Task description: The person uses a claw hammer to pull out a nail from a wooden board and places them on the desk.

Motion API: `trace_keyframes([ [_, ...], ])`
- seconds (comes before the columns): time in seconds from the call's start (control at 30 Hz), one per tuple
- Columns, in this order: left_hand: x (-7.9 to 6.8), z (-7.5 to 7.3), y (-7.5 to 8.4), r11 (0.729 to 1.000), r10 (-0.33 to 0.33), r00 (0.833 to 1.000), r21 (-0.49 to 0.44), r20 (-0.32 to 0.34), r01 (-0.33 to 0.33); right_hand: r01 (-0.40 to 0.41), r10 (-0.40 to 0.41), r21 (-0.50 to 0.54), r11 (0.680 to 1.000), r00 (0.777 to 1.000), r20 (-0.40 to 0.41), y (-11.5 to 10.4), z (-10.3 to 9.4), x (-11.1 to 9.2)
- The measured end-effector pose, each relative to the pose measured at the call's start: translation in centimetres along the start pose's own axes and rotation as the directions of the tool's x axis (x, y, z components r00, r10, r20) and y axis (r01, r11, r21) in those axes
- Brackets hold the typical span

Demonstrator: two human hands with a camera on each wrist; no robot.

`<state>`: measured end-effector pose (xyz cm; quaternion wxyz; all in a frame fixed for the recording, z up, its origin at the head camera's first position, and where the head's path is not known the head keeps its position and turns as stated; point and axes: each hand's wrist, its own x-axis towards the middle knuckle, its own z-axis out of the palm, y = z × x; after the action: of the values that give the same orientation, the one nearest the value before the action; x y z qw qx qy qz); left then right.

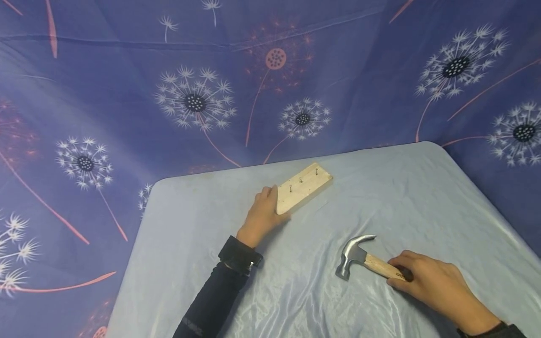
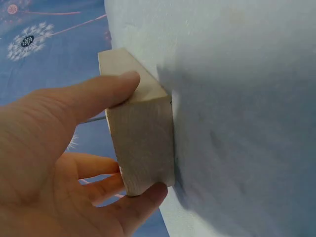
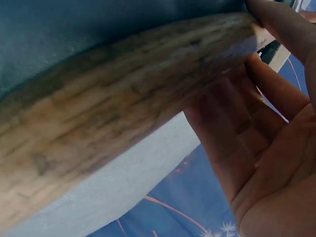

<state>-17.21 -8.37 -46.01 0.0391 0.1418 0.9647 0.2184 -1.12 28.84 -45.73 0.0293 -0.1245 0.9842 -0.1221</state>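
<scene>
A pale wooden block [image 1: 306,190] with three nails [image 1: 300,180] standing up from its top lies toward the far side of the table. My left hand [image 1: 263,215] grips its near end, with thumb and fingers on opposite sides of the end face [image 2: 143,143] in the left wrist view. Nearer and to the right is a claw hammer [image 1: 354,253], its metal head pointing left. Thumb and fingers of my right hand [image 1: 437,282] hold the wooden handle [image 3: 123,108] close to its end.
A pale blue satin-like cloth [image 1: 203,220], wrinkled at the front, covers the table. Behind and beside the table hangs a purple-blue curtain [image 1: 351,94] with a dandelion print. The far table edge runs just beyond the block.
</scene>
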Motion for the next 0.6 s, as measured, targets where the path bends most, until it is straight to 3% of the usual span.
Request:
trace_keyframes([
  [0.07, 0.1, -0.1, 0.1, 0.999, -0.019, 1.0, -0.032, 0.003, 0.019, 0.015, -0.015, 0.001, 1.0, 1.0, -0.012, 0.0, 0.1, 0.1],
  [0.4, 0.8, 0.3, -0.1, 0.999, -0.055, 0.998, 0.004, 0.041, 0.054, 0.037, -0.037, -0.026, 0.999, 0.999, 0.02, -0.1, 0.2, 1.0],
  [0.6, 1.1, 0.6, -0.2, 0.996, -0.035, 0.999, 0.079, 0.024, 0.033, 0.072, -0.075, -0.07, 0.995, 0.996, -0.042, 0.2, 0.2, 1.5],
])
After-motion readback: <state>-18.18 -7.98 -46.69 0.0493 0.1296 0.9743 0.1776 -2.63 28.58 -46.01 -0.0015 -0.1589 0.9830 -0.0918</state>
